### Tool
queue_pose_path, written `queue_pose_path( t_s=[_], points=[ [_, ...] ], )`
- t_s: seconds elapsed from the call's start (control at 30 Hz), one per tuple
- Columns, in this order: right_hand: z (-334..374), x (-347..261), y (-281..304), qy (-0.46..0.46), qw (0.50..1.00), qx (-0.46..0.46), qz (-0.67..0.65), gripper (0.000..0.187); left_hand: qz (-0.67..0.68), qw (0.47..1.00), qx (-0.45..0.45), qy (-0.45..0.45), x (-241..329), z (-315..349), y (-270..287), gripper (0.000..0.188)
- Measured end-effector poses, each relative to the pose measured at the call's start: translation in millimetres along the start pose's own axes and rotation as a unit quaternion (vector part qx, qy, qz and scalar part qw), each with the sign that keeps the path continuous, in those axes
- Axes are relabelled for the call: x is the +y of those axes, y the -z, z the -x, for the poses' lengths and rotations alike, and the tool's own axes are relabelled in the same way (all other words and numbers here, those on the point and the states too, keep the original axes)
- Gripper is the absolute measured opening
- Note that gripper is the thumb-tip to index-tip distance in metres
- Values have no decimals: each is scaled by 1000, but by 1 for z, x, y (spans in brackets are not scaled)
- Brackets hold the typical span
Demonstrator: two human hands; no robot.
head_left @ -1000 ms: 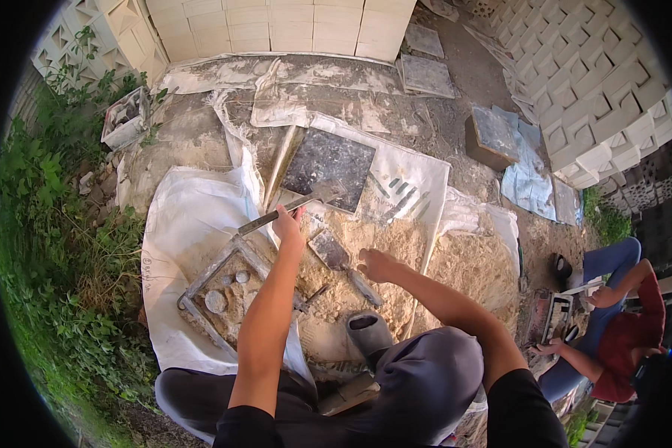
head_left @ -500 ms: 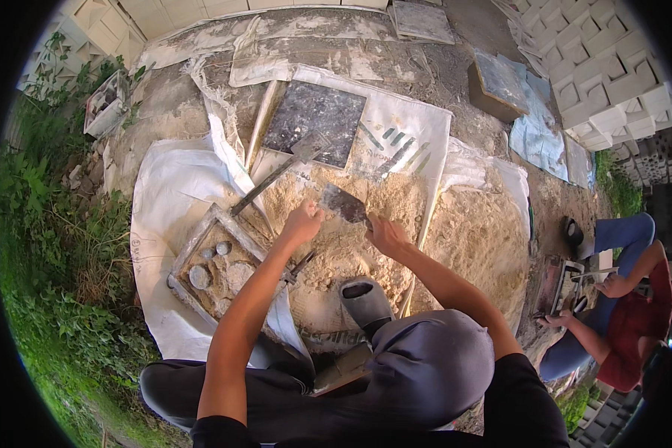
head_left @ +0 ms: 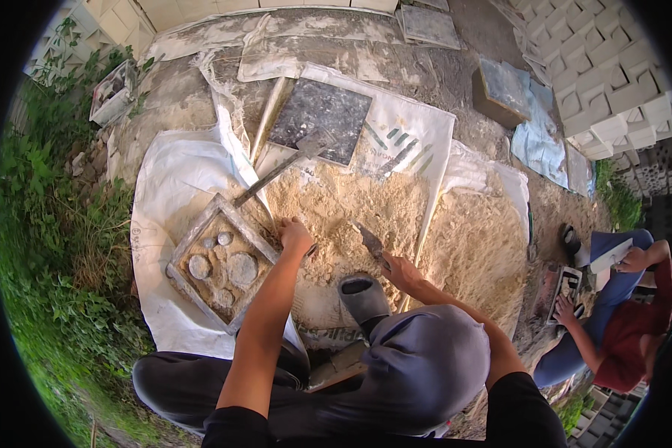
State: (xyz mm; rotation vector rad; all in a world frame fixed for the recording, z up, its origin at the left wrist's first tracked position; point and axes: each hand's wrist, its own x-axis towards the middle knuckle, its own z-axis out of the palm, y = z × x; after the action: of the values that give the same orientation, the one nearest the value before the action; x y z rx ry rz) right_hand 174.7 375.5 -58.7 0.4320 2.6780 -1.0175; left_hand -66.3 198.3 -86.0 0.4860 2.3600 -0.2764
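Observation:
I crouch over a heap of pale sand (head_left: 351,209) spread on white sacks. My left hand (head_left: 295,237) rests on the sand beside the right edge of a square metal mould frame (head_left: 194,233), fingers curled; whether it grips anything is hidden. Inside the frame lie several round flat stones (head_left: 241,267). My right hand (head_left: 401,270) holds a small trowel (head_left: 369,240), blade pointing up-left into the sand. A long-handled tool (head_left: 280,170) lies across the sand above the frame.
A dark square slab (head_left: 319,119) lies beyond the sand. White sacks (head_left: 172,179) cover the ground. Grass and weeds (head_left: 52,246) run along the left. Stacked white blocks (head_left: 612,82) stand at the right. Another person in red (head_left: 620,321) crouches at the right over a small mould.
My left hand came down from the long tool to the sand beside the frame. My right hand with the trowel drew back toward me. The view tilted downward.

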Motion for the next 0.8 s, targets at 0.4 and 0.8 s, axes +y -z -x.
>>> queue_pose_path(
  t_s=[0.4,0.8],
  points=[
    [-94,-70,18,18,981,131,140,26,324,889,294,-135,-19,11,32,47],
    [-62,-6,12,-191,961,200,-16,40,-36,907,252,-336,7,94,2,34]
  ],
)
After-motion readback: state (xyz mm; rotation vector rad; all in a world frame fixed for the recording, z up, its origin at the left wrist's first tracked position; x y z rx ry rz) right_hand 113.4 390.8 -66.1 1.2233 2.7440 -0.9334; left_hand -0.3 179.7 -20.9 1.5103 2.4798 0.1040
